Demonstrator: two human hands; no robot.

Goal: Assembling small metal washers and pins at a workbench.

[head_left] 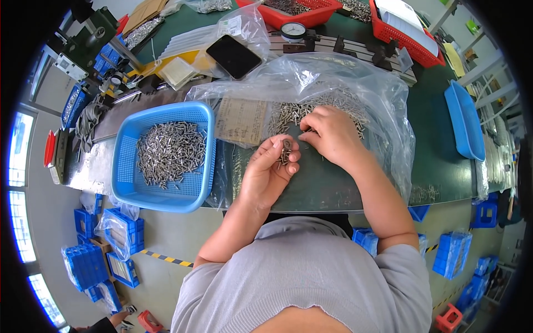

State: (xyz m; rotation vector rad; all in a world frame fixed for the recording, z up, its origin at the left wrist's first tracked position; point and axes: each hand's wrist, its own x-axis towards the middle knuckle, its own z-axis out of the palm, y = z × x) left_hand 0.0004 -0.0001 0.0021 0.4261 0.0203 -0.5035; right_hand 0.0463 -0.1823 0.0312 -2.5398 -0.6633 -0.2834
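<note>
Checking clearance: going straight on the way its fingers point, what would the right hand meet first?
Probably the left hand and the small metal pieces it holds, just left of the right hand; depth is unclear here.

Bright light blazing through windows (21, 141) at far left, pale wall (49, 222) alongside. Grey-beige floor (172, 286) below, yellow-and-black striped tape (166, 258) cutting across! Blue crates (86, 269) stacked lower left, some plastic-wrapped; more blue bins (452, 254) over right. Dark green workbench (436, 105) spanning middle, pale frame posts (491, 69) upper right. Red stool-like shape (448, 318), bottom right.
</note>
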